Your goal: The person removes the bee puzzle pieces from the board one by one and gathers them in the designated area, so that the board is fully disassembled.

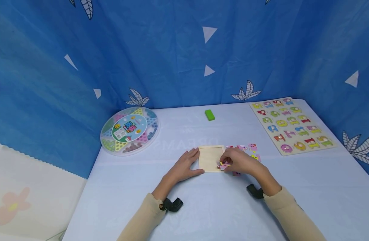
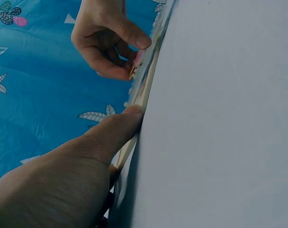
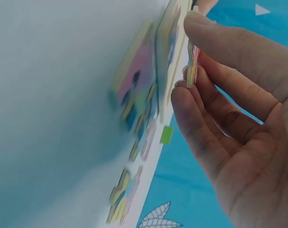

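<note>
A shallow wooden puzzle tray (image 1: 209,159) lies on the white table, its bare base showing. My left hand (image 1: 185,166) rests against its left side with fingers fairly straight; the thumb (image 2: 120,126) touches the near corner. Over the tray's right side, my right hand (image 1: 241,161) pinches a pink and yellow jigsaw piece (image 3: 193,66) between thumb and fingertips. That piece is tilted off the table in the right wrist view. Several loose jigsaw pieces (image 1: 252,147) lie right of the tray, partly hidden by the right hand.
At the back left sits a round Chinese checkers box (image 1: 130,129) with coloured pegs or beads. A small green block (image 1: 209,115) lies at the back middle. A wooden number puzzle board (image 1: 288,125) occupies the right side. Blue curtain (image 1: 178,50) hangs behind the table.
</note>
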`<state>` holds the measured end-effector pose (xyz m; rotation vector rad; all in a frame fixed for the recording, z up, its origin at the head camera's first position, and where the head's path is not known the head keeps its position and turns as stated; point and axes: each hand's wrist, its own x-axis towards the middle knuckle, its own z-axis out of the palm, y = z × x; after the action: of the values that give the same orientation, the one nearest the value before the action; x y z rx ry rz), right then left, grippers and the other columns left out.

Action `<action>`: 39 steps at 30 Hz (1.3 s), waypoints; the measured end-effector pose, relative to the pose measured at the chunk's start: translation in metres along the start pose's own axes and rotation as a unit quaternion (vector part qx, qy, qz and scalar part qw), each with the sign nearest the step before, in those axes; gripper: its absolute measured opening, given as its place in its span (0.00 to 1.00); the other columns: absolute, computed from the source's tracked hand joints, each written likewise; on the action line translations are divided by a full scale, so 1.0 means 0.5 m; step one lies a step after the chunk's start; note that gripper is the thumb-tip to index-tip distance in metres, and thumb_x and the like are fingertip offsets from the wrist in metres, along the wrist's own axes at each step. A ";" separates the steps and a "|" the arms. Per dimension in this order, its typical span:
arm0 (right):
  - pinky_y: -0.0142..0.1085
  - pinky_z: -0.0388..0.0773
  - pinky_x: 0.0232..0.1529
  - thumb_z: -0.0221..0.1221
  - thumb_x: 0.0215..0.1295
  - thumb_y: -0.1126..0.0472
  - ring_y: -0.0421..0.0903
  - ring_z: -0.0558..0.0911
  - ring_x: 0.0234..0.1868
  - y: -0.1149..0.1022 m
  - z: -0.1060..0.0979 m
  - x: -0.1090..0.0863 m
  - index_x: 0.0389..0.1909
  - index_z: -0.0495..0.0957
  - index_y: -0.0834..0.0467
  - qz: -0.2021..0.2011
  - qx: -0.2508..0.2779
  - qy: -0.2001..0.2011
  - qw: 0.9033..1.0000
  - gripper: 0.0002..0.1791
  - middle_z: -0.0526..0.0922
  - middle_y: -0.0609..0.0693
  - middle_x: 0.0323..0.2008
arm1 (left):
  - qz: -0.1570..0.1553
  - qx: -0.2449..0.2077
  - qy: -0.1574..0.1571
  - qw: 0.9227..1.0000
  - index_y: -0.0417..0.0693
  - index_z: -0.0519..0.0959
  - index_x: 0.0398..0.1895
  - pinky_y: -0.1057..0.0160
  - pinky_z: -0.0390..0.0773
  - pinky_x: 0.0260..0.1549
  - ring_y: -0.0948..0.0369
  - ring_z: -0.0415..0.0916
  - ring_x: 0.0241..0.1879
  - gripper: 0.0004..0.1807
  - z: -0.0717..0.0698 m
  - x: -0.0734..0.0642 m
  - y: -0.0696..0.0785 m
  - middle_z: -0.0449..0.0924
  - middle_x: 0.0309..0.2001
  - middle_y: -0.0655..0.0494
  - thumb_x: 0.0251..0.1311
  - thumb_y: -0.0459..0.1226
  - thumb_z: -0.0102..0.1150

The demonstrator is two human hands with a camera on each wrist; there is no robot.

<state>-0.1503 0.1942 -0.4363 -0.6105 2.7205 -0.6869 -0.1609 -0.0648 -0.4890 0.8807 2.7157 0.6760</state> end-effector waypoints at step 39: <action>0.30 0.78 0.35 0.74 0.48 0.63 0.40 0.74 0.35 0.104 -0.029 -0.102 0.37 0.85 0.55 0.036 0.008 0.015 0.999 0.14 0.79 0.43 0.34 | 0.001 -0.009 0.002 1.000 0.42 0.53 0.76 0.52 0.47 0.77 0.55 0.44 0.78 0.48 0.001 -0.001 -0.001 0.48 0.78 0.51 0.61 0.58 0.59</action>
<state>-0.1281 0.2648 -0.4421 -0.4986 2.7466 -0.7048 -0.1607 -0.0653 -0.4898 0.8780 2.7076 0.7019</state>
